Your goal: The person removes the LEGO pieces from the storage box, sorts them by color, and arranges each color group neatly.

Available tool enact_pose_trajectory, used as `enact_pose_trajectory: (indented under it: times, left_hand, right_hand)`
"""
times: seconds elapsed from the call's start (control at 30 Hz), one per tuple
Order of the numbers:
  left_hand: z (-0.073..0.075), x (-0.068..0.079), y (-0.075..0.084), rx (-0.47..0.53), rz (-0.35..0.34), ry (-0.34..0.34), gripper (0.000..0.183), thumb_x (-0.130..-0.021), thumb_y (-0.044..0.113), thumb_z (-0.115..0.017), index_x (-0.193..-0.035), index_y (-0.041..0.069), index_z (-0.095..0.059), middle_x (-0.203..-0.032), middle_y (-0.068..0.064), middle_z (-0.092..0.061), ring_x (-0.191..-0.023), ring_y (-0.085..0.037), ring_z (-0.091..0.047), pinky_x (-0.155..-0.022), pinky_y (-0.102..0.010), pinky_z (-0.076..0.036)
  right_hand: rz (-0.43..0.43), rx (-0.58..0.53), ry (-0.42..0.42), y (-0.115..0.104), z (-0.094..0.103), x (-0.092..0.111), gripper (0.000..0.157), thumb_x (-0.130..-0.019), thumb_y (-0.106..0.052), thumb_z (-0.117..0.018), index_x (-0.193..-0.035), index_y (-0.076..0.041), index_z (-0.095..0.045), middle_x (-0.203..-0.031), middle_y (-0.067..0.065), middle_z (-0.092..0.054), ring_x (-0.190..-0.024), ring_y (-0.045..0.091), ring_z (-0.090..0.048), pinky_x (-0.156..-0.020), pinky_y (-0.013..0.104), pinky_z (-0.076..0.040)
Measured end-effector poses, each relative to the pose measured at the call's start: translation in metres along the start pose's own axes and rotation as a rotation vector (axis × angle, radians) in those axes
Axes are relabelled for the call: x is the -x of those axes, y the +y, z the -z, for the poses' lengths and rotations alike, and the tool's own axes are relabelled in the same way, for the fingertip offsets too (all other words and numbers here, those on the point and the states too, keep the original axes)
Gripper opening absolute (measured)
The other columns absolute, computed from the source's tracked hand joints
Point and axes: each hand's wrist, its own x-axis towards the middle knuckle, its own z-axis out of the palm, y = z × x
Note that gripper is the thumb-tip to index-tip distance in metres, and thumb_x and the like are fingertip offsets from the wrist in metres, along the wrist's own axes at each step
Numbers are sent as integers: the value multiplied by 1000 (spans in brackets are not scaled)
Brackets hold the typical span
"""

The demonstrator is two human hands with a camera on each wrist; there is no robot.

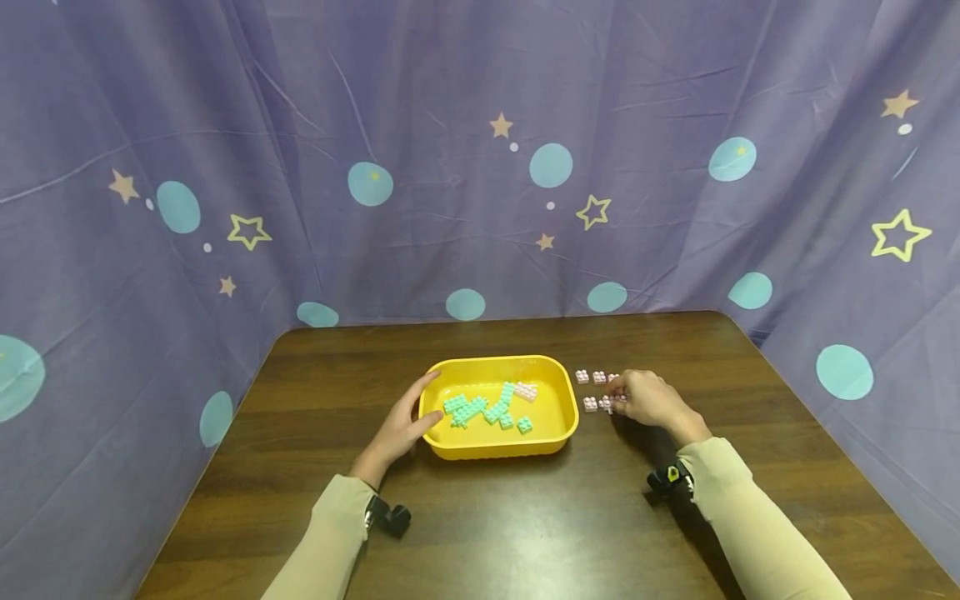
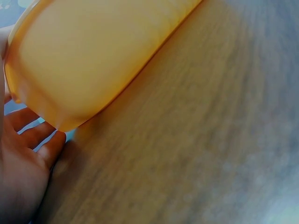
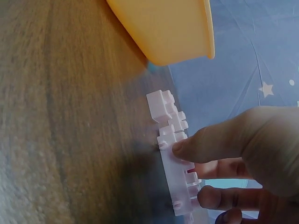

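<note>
While the left hand (image 1: 396, 433) holds the left end of one yellow tray (image 1: 498, 452), thumb over its rim, the right hand (image 1: 654, 400) pinches a long pink brick (image 3: 174, 175) between thumb and fingers. At least four smaller pink bricks (image 1: 590, 405) lie between tray and right hand; the hand partly hides the group. Between both hands, toward the far edge of the dark wood-grain worktop (image 1: 525, 533), the tray carries one pink brick and several mint-green bricks (image 1: 524, 425), too overlapped to count exactly. Beyond the worktop's far edge and sides hangs a purple curtain (image 1: 450, 108) with stars and dots.
</note>
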Motion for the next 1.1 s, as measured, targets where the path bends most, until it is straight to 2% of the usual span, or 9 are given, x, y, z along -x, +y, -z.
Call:
enact_pose_trajectory:
  times: [0.1,0.23,0.3,0.43,0.47,0.6,0.77,1.0,1.1]
  left_hand:
    - [1,0,0,0,7,-6,66,-92,2,-61,-149,-7,-29,-153,-30,-28,-128,-51,-42,-89,-30,-52]
    - [-1,0,-1,-24,9,2,66,-92,2,-62,-149,-6,-30,-154,-29,-29,-133,-49,-38,-98,-44,-49]
    - [-1,-1,-11,-34,3,15,67,-91,3,-62,-150,-2,-30,-155,-26,-29,-136,-46,-36,-102,-52,-44]
    - [-1,-3,-30,-42,-2,36,68,-92,7,-63,-151,6,-31,-156,-20,-30,-139,-41,-35,-104,-53,-41]
    - [-1,-3,-35,-49,-5,41,68,-92,9,-64,-152,8,-31,-157,-18,-30,-140,-39,-34,-106,-58,-37]
    - [-1,-3,-36,-62,-1,46,67,-93,12,-64,-151,9,-32,-157,-17,-31,-141,-38,-32,-109,-58,-33]
    - [-1,-2,-37,-116,-20,65,67,-91,13,-64,-150,8,-34,-155,-17,-34,-139,-38,-35,-109,-52,-36]
    - [0,-2,-38,-85,8,61,67,-91,17,-65,-151,11,-34,-156,-14,-34,-141,-35,-33,-110,-55,-32]
    - [1,-2,-37,-59,16,46,68,-92,15,-65,-152,11,-33,-157,-15,-31,-141,-37,-33,-109,-57,-34]
  right_hand:
    - [-3,-1,1,-1,2,-1,19,-79,-18,-76,-98,-18,-77,-85,-3,-68,-78,18,-63,-64,43,-51]
    - [-7,-10,14,-4,5,0,21,-79,-18,-77,-100,-16,-76,-84,-1,-68,-77,19,-63,-65,43,-51]
    - [-4,-21,30,-7,9,-2,21,-79,-19,-77,-100,-15,-76,-85,1,-68,-78,20,-63,-65,42,-51]
    - [28,-37,94,-20,18,-10,21,-80,-19,-75,-100,-11,-75,-94,5,-71,-83,23,-65,-69,43,-53]
    - [39,-48,107,-24,20,-13,21,-81,-19,-74,-100,-11,-75,-94,5,-71,-83,23,-65,-70,42,-52]
    - [96,-91,148,-42,26,-23,25,-81,-17,-73,-104,-9,-74,-102,8,-71,-92,26,-66,-79,45,-53]
    - [163,-147,167,-63,26,-37,28,-80,-15,-75,-107,-9,-72,-109,7,-70,-104,28,-65,-91,47,-51]
    - [238,-147,150,-84,15,-52,30,-80,-16,-76,-109,-8,-72,-107,5,-70,-94,25,-64,-82,41,-51]
    - [255,-145,127,-91,11,-57,31,-80,-17,-76,-110,-9,-72,-108,6,-70,-97,26,-65,-85,41,-52]
